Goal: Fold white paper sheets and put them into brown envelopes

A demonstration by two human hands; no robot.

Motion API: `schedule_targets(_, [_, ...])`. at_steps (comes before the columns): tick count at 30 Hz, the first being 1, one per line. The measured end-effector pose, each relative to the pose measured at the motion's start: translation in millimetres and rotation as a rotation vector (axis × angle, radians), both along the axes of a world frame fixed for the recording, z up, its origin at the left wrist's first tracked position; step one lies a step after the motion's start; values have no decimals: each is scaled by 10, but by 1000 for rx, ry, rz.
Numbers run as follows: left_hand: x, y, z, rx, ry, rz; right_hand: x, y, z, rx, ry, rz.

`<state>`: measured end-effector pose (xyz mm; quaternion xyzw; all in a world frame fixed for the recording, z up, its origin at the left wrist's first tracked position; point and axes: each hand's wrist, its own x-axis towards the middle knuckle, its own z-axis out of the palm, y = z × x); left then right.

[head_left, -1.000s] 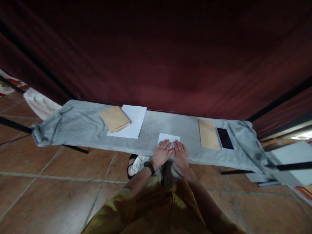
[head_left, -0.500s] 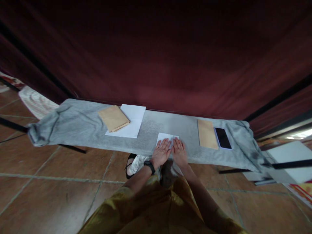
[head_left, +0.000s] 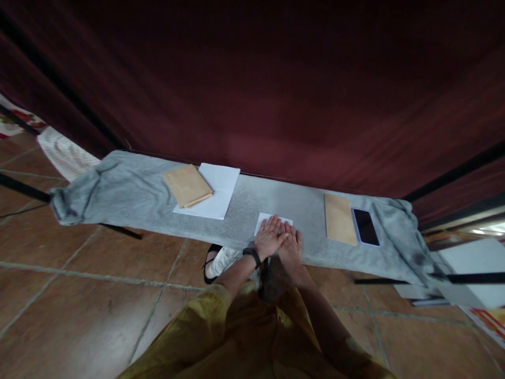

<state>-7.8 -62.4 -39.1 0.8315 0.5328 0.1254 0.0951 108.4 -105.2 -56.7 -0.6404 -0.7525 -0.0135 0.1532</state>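
Note:
A small piece of white paper [head_left: 263, 219], partly hidden under my hands, lies near the front edge of the grey cloth-covered table [head_left: 252, 196]. My left hand [head_left: 269, 236] presses flat on it, fingers stretched out, with a dark band on the wrist. Close against it, my right hand [head_left: 291, 247] also lies flat with its fingers out, and the left thumb crosses over it. To the left, a stack of brown envelopes [head_left: 188, 185] rests on larger white sheets [head_left: 226, 184]. On the right is a single brown envelope [head_left: 340, 219].
Next to the single envelope lies a phone [head_left: 366, 227] with a dark screen and a purple case. A dark red curtain [head_left: 260, 105] hangs along the table's far edge. Black metal bars [head_left: 473, 278] stick out at both ends. The floor [head_left: 98, 316] is brown tile.
My left hand has shifted right across the paper, so its thumb now overlaps my right hand. The view has tilted slightly; the paper still lies beneath both hands.

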Motion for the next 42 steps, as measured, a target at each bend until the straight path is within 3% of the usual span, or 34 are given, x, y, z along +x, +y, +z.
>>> schedule_targets(10, [-258,64,-38,6,35,134,4,19,51,-34,24,-17])
schedule_targets(19, [-335,71,-50,1,84,103,-397,291,112,-105,102,-56])
schedule_targets(31, [-293,77,-106,56,12,149,78,77,-26,93,43,-80])
schedule_targets(42, [-141,23,-3,30,39,205,268,-208,-26,84,36,-12])
